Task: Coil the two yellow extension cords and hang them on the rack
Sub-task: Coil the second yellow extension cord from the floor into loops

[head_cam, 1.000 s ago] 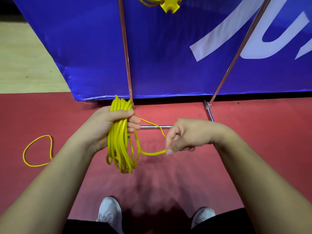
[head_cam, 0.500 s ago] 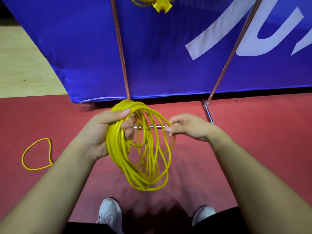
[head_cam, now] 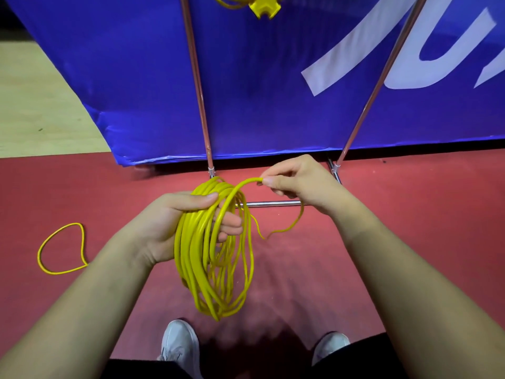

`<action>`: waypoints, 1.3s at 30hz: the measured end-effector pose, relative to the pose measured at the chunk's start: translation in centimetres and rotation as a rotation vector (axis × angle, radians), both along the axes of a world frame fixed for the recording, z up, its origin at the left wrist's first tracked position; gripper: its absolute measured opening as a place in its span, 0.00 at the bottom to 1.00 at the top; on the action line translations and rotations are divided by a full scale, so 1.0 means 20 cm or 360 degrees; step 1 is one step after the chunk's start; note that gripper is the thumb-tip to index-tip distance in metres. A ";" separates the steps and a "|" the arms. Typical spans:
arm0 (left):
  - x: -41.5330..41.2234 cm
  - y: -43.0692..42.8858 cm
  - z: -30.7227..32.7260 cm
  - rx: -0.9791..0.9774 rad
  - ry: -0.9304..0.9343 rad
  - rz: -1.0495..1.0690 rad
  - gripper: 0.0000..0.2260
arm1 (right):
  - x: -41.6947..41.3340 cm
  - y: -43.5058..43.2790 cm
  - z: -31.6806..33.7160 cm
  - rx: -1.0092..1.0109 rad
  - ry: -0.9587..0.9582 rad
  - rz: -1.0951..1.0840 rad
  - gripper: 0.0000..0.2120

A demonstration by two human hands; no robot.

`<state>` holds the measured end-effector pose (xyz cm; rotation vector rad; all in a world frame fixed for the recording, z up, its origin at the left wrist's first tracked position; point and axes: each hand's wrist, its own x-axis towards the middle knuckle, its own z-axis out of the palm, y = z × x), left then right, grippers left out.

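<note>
- Nearest the onlooker, a person is standing over two grey shoes [head_cam: 179, 343] on the red floor [head_cam: 410, 228], the hanging bottom of the yellow coil [head_cam: 216, 258] swinging just above them.
- The left hand [head_cam: 175, 222] is clenching around the coil's upper side, thumb over the bunched strands and fingers [head_cam: 229, 222] poking through the middle; the coil is dangling below that grip.
- The cord is looking light and limp but springy, its loops fanning apart rather than lying flat, so it will likely handle best pinched at the top where all strands are bunching, not by one loop.
- Just right of the coil, the right hand [head_cam: 297, 181] is pinching a single strand between thumb and fingertips, arching it over the coil's top, while a thin loose tail [head_cam: 287, 228] is trailing down behind.
- Compared with half a second ago, the right hand is now riding higher and further from the coil, and the loops are hanging narrower.
- Well left of the coil, a loose yellow loop [head_cam: 61, 248] is lying on the floor in the same spot as before.
- Just behind the coil, the metal rack [head_cam: 202, 105] is rising before a blue banner [head_cam: 259, 91].
- Far above the coil, a yellow socket block [head_cam: 263, 6] is already hanging at the frame's top edge, apparently the other cord.
</note>
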<state>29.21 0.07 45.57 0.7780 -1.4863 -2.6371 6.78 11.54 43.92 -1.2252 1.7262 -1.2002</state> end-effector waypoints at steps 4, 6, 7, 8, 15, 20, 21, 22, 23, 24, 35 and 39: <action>-0.02 0.02 -0.01 -0.0001 -0.0080 0.0069 0.12 | 0.13 -0.02 0.12 -0.0005 0.0170 0.0264 0.03; -0.02 0.01 -0.01 -0.0034 -0.0102 -0.0024 0.15 | 0.19 -0.02 0.15 0.0026 0.0263 0.0375 0.02; -0.02 0.00 -0.01 -0.0021 -0.0099 -0.0079 0.18 | 0.21 -0.02 0.16 0.0028 0.0301 0.0414 0.02; -0.01 -0.01 -0.02 0.0002 -0.0081 -0.0110 0.20 | 0.23 -0.02 0.15 0.0031 0.0313 0.0433 0.03; 0.02 -0.06 0.01 0.0206 0.0272 0.0046 0.18 | 0.03 0.04 -0.08 0.0525 0.0322 0.0624 0.04; 0.04 -0.09 0.01 0.0104 0.0084 0.0041 0.21 | -0.04 0.05 -0.17 0.0299 -0.0255 0.0180 0.04; 0.04 -0.08 0.01 0.0096 0.0048 0.0019 0.21 | -0.04 0.04 -0.16 0.0221 -0.0252 0.0084 0.03; 0.03 -0.07 0.00 0.0084 0.0030 -0.0003 0.22 | -0.04 0.03 -0.13 0.0164 -0.0183 0.0027 0.02; 0.02 -0.06 0.00 0.0067 0.0019 -0.0017 0.23 | -0.03 0.02 -0.10 0.0125 -0.0075 0.0008 0.03; 0.02 -0.06 0.00 0.0049 0.0008 -0.0019 0.24 | -0.02 0.01 -0.07 0.0098 0.0023 0.0029 0.04; -0.01 -0.04 -0.06 -0.0011 0.0009 -0.0105 0.12 | 0.25 -0.02 0.15 -0.0078 0.0758 0.0460 0.04; 0.01 -0.11 -0.15 -0.0174 -0.0095 0.0071 0.09 | 0.14 -0.01 0.04 0.0180 0.0642 0.0437 0.04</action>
